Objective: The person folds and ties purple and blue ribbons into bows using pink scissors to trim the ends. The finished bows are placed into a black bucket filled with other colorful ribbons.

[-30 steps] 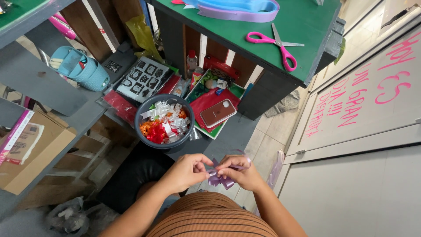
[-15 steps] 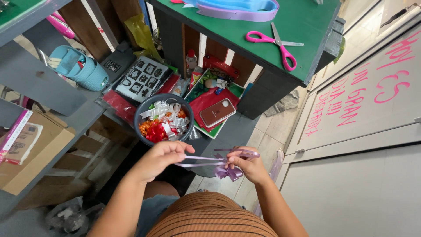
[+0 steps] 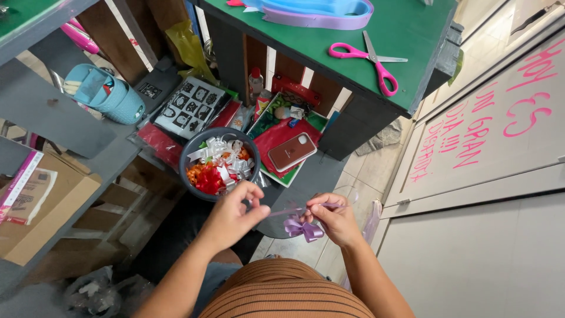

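My left hand (image 3: 232, 213) and my right hand (image 3: 333, 217) are held close in front of my chest, a thin lilac ribbon strand (image 3: 288, 210) stretched between their fingertips. My right hand also pinches a small lilac ribbon bow (image 3: 303, 228) that hangs under its fingers. Just beyond my left hand stands a dark round bowl (image 3: 189, 154) filled with white, red and orange ribbon bows.
A green table (image 3: 412, 35) at the top carries pink scissors (image 3: 368, 56) and a lilac foam shape (image 3: 321, 9). Below it lie a brown phone (image 3: 292, 151), red sheets and a stencil sheet (image 3: 189, 107). A light blue holder (image 3: 105, 94) sits left. A white board with pink writing (image 3: 500, 112) is right.
My hands went from close together to pulled apart, drawing the strand out. They have now come nearer again, and the bow hangs fuller under my right hand.
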